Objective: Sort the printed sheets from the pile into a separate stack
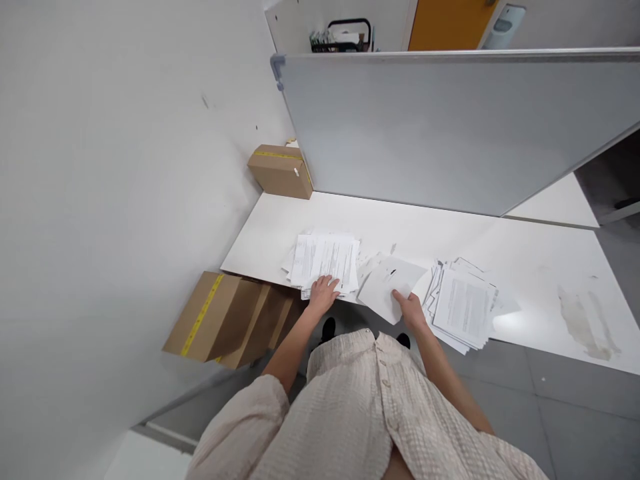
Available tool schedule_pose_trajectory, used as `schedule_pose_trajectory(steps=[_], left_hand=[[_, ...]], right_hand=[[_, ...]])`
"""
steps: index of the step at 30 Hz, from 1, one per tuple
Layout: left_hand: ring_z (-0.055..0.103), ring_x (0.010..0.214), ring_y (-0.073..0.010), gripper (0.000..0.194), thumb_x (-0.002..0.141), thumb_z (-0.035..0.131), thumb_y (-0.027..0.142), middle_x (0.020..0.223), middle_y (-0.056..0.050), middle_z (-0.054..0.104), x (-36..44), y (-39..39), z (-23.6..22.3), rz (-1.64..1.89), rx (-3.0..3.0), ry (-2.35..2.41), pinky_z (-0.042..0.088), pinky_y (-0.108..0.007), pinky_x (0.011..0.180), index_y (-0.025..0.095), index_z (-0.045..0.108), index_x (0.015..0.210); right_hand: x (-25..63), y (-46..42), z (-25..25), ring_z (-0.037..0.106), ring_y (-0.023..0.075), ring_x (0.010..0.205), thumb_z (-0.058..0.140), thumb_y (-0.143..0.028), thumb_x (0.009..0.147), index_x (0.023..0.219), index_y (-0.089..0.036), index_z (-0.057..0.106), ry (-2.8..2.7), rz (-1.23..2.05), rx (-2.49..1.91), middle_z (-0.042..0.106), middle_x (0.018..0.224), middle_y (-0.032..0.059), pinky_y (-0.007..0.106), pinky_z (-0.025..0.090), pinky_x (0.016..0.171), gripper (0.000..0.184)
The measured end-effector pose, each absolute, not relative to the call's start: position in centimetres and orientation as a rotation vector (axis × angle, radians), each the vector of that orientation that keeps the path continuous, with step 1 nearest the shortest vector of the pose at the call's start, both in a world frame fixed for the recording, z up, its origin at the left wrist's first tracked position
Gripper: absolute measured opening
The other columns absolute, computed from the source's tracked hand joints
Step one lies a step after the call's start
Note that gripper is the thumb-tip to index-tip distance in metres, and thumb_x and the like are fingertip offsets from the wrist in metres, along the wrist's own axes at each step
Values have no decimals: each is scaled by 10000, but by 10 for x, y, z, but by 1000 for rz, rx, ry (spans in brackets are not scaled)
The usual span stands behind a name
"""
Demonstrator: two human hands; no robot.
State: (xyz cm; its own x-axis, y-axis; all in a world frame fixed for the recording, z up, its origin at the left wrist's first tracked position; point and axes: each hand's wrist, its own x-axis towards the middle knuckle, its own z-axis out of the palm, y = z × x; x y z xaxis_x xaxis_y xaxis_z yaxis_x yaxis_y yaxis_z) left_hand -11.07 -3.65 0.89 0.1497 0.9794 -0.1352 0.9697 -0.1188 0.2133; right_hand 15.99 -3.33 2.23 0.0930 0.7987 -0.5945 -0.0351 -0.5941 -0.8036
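Left hand point(324, 295): laid palm down on the near edge of the printed pile, fingers spread and loosely bent, gripping nothing that can be seen
Right hand point(410, 309): pinching the white paper by its right-hand side, thumb on top, the other fingers mostly hidden beneath
White paper point(385, 291): between the two piles, angled, its near corner out past the table edge, blank but for a small dark mark near the far side; whether one sheet or several, cannot tell
Printed pile point(327, 257): on the table in front of the left hand, sheets unevenly squared, text too small to read
Second pile point(463, 307): just right of the right hand, fanned and ragged, near corners overhanging the table edge
Table point(535, 260): long, white, carrying both piles, a brownish stain point(583, 320) toward its right end
Panel point(430, 133): pale grey, upright along the far side of the table
Small carton point(280, 175): brown, yellow tape, at the far left corner, beside the panel
Lower cartons point(200, 317): brown, yellow tape, grouped below the table's left end
Shirt point(345, 400): light, textured, buttoned, on the person
Background: orange door point(447, 23) beyond the panel
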Motion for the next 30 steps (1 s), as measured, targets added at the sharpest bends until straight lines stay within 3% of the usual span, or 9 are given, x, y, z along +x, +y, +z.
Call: schedule_pose_trajectory(steps=[5,11,17,23,30], left_hand=[[389,1088,-226,283,825,436,292,1169,-39,479,-111,-34,13,35,2169,1897,319,-377,894,322,520,1094],[342,1095,-277,443,743,551,376,1231,-55,416,-111,-35,15,-8,2234,1882,293,-405,877,328,455,1173],[353,1072,-250,247,813,443,353,1202,-23,453,-114,-36,16,63,2175,1884,289,-391,855,322,576,1019],[440,975,-199,234,830,406,265,923,-31,608,-105,-32,13,238,2018,1918,319,-350,823,226,636,817],[547,759,-156,233,766,484,345,753,-25,632,-111,-24,9,562,1656,1851,396,-256,694,175,629,698]], right_hand=[[154,-35,27,614,256,825,592,-393,682,917,-155,581,-798,1595,-1691,640,971,110,334,524,623,335],[150,-34,22,619,247,805,594,-386,671,890,-152,587,-837,1574,-1670,647,951,103,323,522,617,321],[150,-33,21,620,250,807,597,-406,661,900,-147,585,-847,1582,-1656,648,947,106,323,522,617,353],[151,-36,18,623,242,779,597,-422,666,903,-155,582,-864,1576,-1631,646,947,103,325,522,617,358],[156,-40,17,617,251,800,599,-431,661,934,-156,580,-850,1573,-1638,641,968,103,340,520,623,388]])
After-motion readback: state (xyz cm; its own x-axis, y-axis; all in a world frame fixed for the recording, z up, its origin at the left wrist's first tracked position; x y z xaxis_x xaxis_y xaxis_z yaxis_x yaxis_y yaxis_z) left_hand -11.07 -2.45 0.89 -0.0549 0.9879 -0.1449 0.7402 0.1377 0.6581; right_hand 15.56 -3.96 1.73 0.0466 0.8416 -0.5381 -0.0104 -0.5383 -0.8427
